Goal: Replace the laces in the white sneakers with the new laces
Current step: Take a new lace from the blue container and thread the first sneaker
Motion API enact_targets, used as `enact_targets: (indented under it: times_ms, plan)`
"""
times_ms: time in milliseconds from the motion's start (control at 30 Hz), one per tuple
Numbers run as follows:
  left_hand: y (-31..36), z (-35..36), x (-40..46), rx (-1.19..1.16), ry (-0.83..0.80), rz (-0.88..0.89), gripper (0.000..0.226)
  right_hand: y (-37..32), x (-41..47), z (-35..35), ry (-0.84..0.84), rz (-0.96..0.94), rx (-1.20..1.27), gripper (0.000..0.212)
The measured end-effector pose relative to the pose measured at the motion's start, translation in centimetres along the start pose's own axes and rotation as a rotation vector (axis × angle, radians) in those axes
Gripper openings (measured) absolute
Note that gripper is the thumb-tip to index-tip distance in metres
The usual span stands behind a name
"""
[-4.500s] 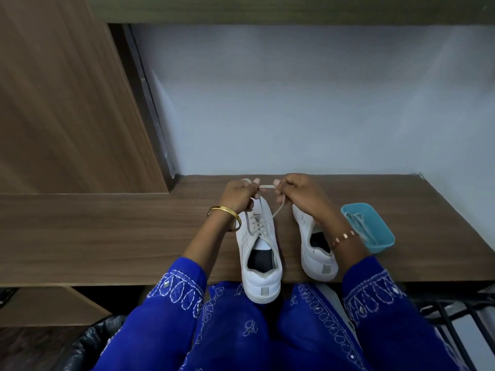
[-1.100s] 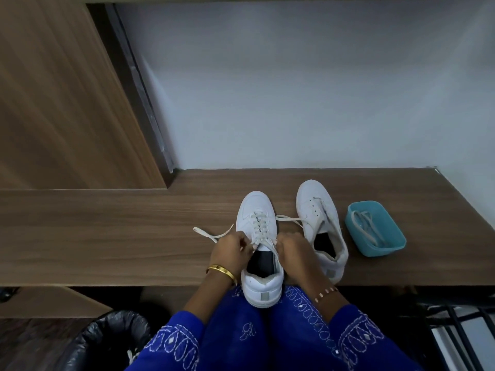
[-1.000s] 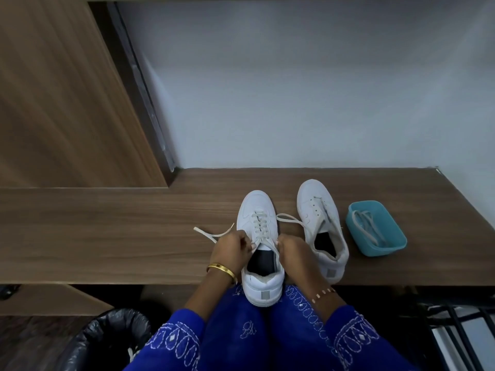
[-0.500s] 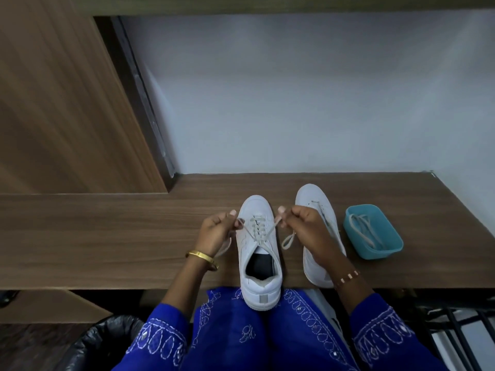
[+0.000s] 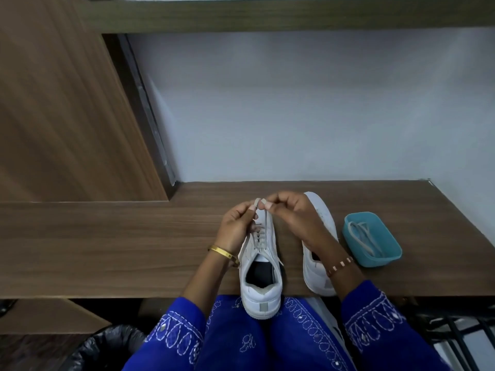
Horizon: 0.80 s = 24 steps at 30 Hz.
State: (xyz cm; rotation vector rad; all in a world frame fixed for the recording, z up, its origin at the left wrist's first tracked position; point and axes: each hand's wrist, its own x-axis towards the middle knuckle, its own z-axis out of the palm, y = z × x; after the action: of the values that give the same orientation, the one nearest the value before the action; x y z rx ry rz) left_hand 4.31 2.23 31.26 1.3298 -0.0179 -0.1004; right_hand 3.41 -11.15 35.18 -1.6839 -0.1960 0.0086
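Two white sneakers stand on the wooden desk [image 5: 112, 245]. The left sneaker [image 5: 261, 274] has its heel over the desk's front edge, above my lap. Its pale lace [image 5: 259, 238] runs up from the eyelets to my fingertips. My left hand [image 5: 238, 227] and my right hand [image 5: 292, 215] each pinch a lace end above the shoe's toe, fingertips almost touching. The right sneaker [image 5: 321, 226] lies beside it, partly hidden under my right forearm.
A teal tub [image 5: 385, 257] with a loose lace [image 5: 363, 236] coiled inside stands right of the sneakers. A wooden cabinet panel [image 5: 59, 108] rises at left, a shelf [image 5: 267, 14] overhead. A black-lined bin [image 5: 107, 349] sits below the desk.
Both hands have risen from the shoe's sides to above its toe and drawn together, pulling the lace ends up taut. A second ago they were at the shoe's opening.
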Motion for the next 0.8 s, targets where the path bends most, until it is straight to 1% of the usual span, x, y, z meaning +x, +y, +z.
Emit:
enact_targets:
  times_ms: [67, 133, 167, 200, 233, 333, 367, 433, 500, 533, 600, 667, 800]
  plan:
    - [-0.2, 0.0, -0.1, 0.016, -0.025, -0.016, 0.029, -0.3, 0.3, 0.0, 0.0, -0.001, -0.123, 0.019]
    - [-0.3, 0.1, -0.3, -0.046, -0.057, -0.059, 0.031, -0.7, 0.6, 0.3, -0.023, -0.029, -0.184, 0.009]
    - [-0.4, 0.2, -0.4, -0.062, -0.065, -0.07, 0.026, -0.9, 0.7, 0.4, -0.039, -0.046, -0.208, 0.005]
    - [-0.5, 0.3, -0.5, -0.041, -0.075, -0.068, 0.019, -1.0, 0.9, 0.5, -0.048, -0.06, -0.234, 0.006]
    - [-0.5, 0.3, -0.6, 0.024, -0.088, -0.048, 0.012, -1.1, 1.1, 0.6, -0.059, -0.071, -0.264, 0.007]
    - [-0.9, 0.1, -0.7, 0.284, -0.134, 0.058, 0.018, -1.2, 1.6, 1.2, -0.119, -0.073, -0.359, 0.008]
    - [-0.9, -0.1, -0.6, 0.325, -0.13, 0.073, 0.02, -1.2, 1.8, 1.4, -0.124, -0.065, -0.369, 0.008]
    - [-0.5, -0.3, -0.3, 0.335, -0.107, 0.09, 0.026, -1.3, 2.0, 1.4, -0.054, -0.039, -0.318, 0.008]
    - [0.0, -0.5, -0.2, 0.297, -0.115, 0.08, 0.025, -1.1, 2.1, 0.7, 0.077, -0.037, -0.257, 0.011]
    - [0.0, -0.7, 0.0, 0.275, -0.115, 0.061, 0.025, -0.8, 2.0, 0.3, 0.109, -0.035, -0.265, 0.009]
    - [0.1, -1.1, 0.2, 0.251, -0.11, 0.033, 0.029, 0.1, 1.4, 0.0, 0.077, 0.006, -0.327, 0.004]
    - [0.0, -1.2, 0.4, 0.261, -0.1, 0.018, 0.031, 1.3, 0.7, 0.1, 0.054, 0.016, -0.361, 0.01]
    - [-0.1, -1.1, 0.8, 0.294, -0.119, 0.005, 0.031, 2.0, 0.4, 0.4, 0.158, -0.014, -0.383, 0.006]
